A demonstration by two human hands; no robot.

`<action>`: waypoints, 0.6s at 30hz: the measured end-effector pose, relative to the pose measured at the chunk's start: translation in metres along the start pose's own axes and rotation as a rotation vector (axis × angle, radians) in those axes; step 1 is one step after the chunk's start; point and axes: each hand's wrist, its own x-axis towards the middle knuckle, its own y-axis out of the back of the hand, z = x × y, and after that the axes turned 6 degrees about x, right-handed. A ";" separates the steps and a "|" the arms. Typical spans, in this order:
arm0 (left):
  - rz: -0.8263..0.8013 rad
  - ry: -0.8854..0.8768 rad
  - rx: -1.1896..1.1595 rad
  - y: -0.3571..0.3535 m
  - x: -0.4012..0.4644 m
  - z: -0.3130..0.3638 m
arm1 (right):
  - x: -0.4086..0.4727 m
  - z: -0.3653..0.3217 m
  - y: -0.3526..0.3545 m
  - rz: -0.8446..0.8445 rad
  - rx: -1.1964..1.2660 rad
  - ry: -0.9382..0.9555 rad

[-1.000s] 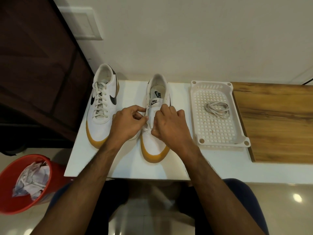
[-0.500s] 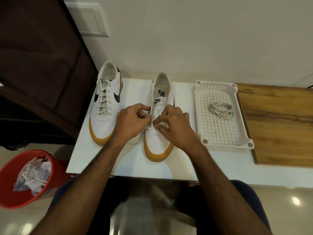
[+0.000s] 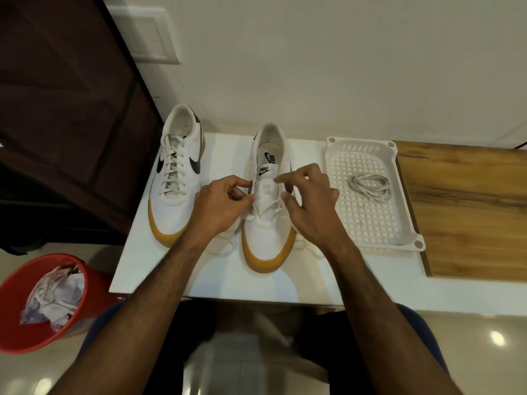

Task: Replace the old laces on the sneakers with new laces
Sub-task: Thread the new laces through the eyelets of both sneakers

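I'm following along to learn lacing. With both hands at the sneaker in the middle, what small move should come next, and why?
Probably draw the lace through the next eyelets up. The left hand and right hand each pinch it at the middle sneaker, which is laced only near the toe, with slack trailing on the table on both sides.

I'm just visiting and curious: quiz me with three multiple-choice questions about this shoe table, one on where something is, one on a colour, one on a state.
1. Where does the loose coiled white lace lie?
A. in the white perforated plastic tray
B. in the bin
C. inside a sneaker

2. What colour is the round plastic bin on the floor?
A. blue
B. red
C. black

3. How is the left white gum-soled sneaker?
A. unlaced
B. fully laced
C. upside down

Answers:
1 A, the coil rests on the tray's grid.
2 B, its wall is red.
3 B, lacing crosses up to its top eyelets.
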 end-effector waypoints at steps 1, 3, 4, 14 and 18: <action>0.000 0.006 -0.014 0.000 0.000 0.000 | 0.001 -0.003 -0.002 -0.030 -0.014 0.033; 0.001 0.011 -0.030 0.002 -0.001 0.000 | 0.001 -0.007 -0.008 -0.111 -0.110 0.070; -0.002 0.014 -0.035 0.002 -0.001 0.000 | 0.000 -0.008 -0.012 -0.145 -0.160 0.078; -0.010 0.019 -0.009 0.000 0.001 0.001 | 0.003 0.002 -0.001 0.122 -0.353 -0.020; -0.011 0.009 -0.027 -0.001 0.001 -0.001 | 0.004 0.012 0.012 0.218 -0.212 -0.118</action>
